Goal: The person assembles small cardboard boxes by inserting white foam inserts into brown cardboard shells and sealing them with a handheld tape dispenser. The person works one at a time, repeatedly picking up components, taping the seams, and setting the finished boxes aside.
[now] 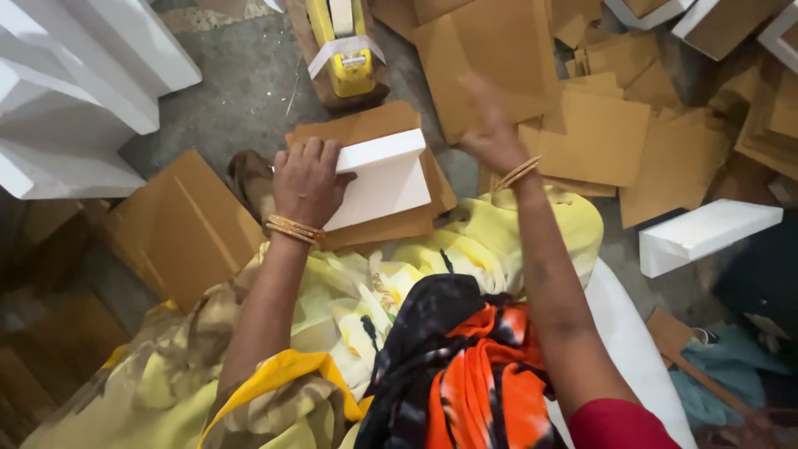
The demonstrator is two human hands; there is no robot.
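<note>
**White block held on a cardboard stack**

Nearest us lies our lap in yellow cloth (465, 241), with an orange and black scarf (474, 366) over it. Just beyond, our left hand (306, 181) has its fingers (320, 154) curled over the left end of one white foam block (381, 180), which rests on a small stack of brown cardboard sheets (391, 125). Our right hand (492, 133) reaches over the scattered cardboard pieces (598, 133); it is blurred, so we cannot tell how its fingers are set. A second white block (706, 235) lies well apart on the floor at right. Farthest off stands one yellow tape dispenser (345, 46).
</note>
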